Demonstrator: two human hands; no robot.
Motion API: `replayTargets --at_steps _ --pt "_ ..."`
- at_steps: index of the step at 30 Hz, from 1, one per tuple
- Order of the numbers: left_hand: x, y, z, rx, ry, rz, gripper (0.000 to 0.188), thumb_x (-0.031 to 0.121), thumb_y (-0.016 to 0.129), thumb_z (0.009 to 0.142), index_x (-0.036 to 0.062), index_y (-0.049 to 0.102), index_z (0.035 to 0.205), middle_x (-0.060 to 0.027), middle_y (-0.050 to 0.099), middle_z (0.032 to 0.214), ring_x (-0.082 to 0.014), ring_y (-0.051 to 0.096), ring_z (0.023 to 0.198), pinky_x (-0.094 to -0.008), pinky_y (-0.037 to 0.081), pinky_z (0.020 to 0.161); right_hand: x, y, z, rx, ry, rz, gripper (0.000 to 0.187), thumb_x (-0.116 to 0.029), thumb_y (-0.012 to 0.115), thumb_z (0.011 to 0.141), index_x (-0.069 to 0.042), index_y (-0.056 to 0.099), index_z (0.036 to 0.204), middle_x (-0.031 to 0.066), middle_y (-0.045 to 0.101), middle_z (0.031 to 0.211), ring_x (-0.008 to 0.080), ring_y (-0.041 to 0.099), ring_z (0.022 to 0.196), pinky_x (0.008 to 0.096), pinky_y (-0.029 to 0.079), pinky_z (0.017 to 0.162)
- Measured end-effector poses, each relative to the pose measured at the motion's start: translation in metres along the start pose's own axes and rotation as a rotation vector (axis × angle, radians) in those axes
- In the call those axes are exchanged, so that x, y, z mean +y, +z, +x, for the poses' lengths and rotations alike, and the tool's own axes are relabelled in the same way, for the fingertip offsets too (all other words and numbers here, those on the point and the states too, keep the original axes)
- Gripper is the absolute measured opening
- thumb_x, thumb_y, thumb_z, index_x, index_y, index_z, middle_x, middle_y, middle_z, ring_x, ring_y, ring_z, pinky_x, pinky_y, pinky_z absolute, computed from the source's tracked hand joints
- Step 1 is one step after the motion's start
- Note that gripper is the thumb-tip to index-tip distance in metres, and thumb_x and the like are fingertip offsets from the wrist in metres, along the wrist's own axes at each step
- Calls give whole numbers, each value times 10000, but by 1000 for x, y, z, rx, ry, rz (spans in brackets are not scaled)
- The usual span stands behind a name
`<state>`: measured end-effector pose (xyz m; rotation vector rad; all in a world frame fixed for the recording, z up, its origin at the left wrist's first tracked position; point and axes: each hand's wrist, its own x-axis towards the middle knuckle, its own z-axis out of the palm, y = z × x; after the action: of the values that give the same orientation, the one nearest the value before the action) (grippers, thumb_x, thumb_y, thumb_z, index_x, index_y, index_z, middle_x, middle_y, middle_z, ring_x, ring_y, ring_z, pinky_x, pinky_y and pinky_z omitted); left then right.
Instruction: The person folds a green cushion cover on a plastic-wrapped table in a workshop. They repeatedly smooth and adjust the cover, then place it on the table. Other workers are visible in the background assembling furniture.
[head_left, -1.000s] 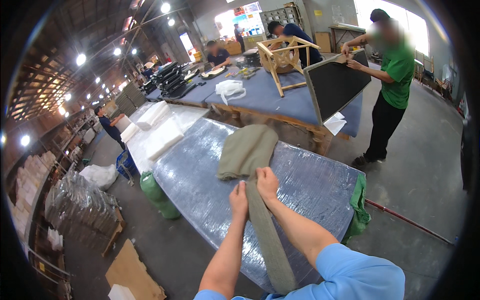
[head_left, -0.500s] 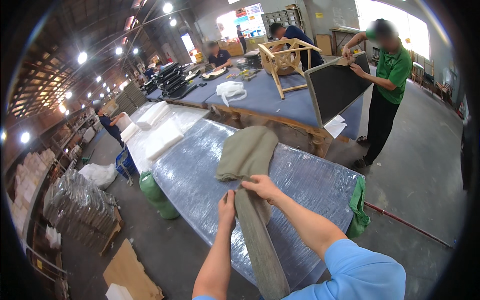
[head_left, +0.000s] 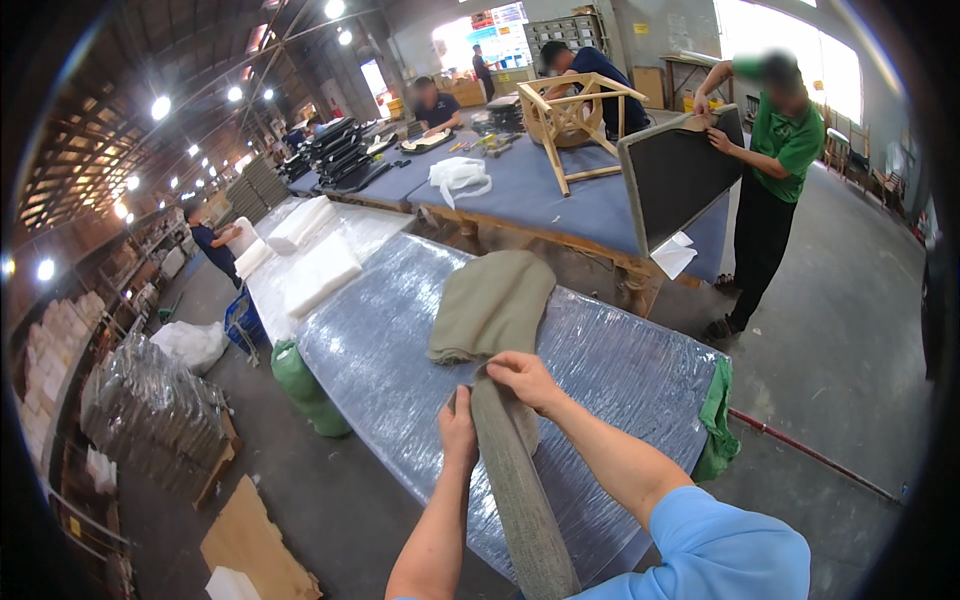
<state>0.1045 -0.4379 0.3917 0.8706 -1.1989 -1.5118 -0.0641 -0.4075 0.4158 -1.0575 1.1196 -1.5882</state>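
A long strip of olive-grey fabric [head_left: 520,500] runs from my hands down toward my body, its lower end passing out of view by my shirt. My left hand [head_left: 459,428] grips the strip's left edge near its far end. With thumb and fingers closed, my right hand [head_left: 522,382] pinches the far end from the right. Just beyond my hands, a folded pile of the same olive fabric [head_left: 492,305] lies on the table covered in clear plastic film [head_left: 620,350]. Part of another fabric piece shows beneath the strip, beside my right wrist.
White foam sheets [head_left: 322,275] lie at the table's far left. Across from me, a blue padded table [head_left: 570,215] bears a wooden chair frame [head_left: 580,130]. A person in green [head_left: 795,150] holds a dark panel there. Green sacks [head_left: 305,390] hang by the table's left side.
My hands stay at nearly the same spot on the strip, with the right fingers shifted slightly. The view has tilted a little. The person at the right still holds the panel.
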Motion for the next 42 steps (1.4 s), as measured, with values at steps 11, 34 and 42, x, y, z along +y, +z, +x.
replayTargets --at_steps 11,34,42 --pt "13 11 11 128 549 568 332 283 584 1099 -7 715 1005 -9 696 924 -99 604 812 -290 499 758 3 5 16 -93 -19 111 225 -234 660 1041 -39 724 1134 -24 706 1018 61 606 946 254 503 833" --pt "17 18 66 139 303 346 553 397 532 1115 62 511 675 44 473 665 -85 411 644 -306 351 587 10 30 -3 33 131 72 309 -291 595 1044 -23 713 947 -30 650 856 58 562 800 265 471 728" --pt "9 32 83 117 433 575 602 383 479 1113 -24 578 681 -114 551 596 -222 497 579 -409 404 596 14 25 -9 137 31 -46 354 -289 565 1023 20 698 913 30 677 853 114 578 784 310 475 720"
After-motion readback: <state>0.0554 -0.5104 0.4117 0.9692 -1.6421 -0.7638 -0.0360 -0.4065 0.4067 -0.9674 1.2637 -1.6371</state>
